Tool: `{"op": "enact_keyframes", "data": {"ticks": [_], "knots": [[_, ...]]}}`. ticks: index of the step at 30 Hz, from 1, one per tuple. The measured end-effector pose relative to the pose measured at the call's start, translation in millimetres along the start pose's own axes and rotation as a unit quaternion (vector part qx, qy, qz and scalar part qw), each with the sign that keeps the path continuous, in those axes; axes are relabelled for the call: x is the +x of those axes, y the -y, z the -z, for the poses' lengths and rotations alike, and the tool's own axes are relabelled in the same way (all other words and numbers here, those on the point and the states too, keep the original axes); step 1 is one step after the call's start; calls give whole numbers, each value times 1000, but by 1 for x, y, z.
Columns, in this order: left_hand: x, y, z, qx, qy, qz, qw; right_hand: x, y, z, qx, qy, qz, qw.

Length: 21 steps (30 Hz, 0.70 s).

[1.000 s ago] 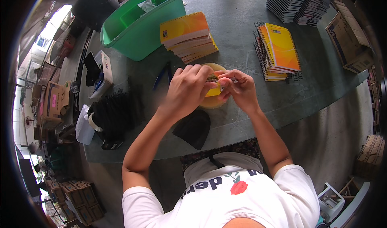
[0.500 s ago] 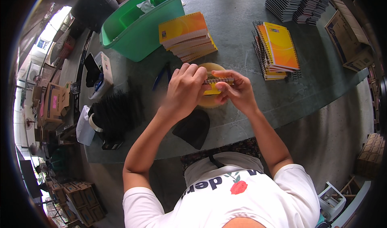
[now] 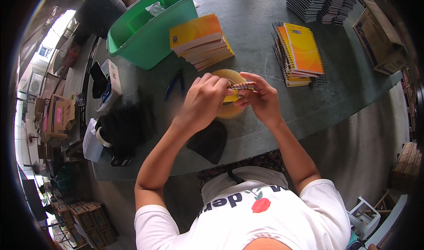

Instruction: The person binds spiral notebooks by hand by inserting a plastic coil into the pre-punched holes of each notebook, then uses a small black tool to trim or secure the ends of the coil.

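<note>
Spiral notebook [image 3: 242,86] was up between both hands, spine edge showing, above a yellowish ring [image 3: 230,112] on the desk [image 3: 309,113]. Left hand [image 3: 204,96] gripped its left end, right hand [image 3: 264,100] pinched the right end. Blue-handled tool [image 3: 168,91] lay left of the ring. Notebook stack [image 3: 196,32] sat beyond, beside green tub [image 3: 152,51]; coil-bound notebooks [image 3: 304,49] off right.

Before me, a dark green table [image 3: 344,69] carries a green plastic tub [image 3: 152,51] at far left, beside stacked orange-yellow notebooks [image 3: 196,33]. To the right: wire-bound yellow notebooks [image 3: 302,51], a cardboard box [image 3: 375,42] and, farther, grey stacks [image 3: 307,2]. Nearer me lie an amber ring [image 3: 232,112], blue-handled pliers [image 3: 168,91], a flat black piece [image 3: 210,144] and, left, black wire coils [image 3: 126,128].
</note>
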<state>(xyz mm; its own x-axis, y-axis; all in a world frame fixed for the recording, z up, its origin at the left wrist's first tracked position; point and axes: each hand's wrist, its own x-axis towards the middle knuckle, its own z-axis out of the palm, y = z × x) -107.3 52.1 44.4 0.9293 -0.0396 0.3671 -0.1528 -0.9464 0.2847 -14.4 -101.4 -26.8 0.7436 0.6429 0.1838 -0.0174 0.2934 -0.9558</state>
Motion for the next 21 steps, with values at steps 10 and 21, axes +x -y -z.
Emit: {"op": "enact_keyframes", "data": {"ticks": [10, 21], "knots": [[4, -2, -3, -20, -5, 19, 1000, -3, 9, -1, 58, -1, -54, 997], [23, -14, -28, -133, -20, -63, 989, -6, -8, 14, -153, -8, 31, 988]]}}
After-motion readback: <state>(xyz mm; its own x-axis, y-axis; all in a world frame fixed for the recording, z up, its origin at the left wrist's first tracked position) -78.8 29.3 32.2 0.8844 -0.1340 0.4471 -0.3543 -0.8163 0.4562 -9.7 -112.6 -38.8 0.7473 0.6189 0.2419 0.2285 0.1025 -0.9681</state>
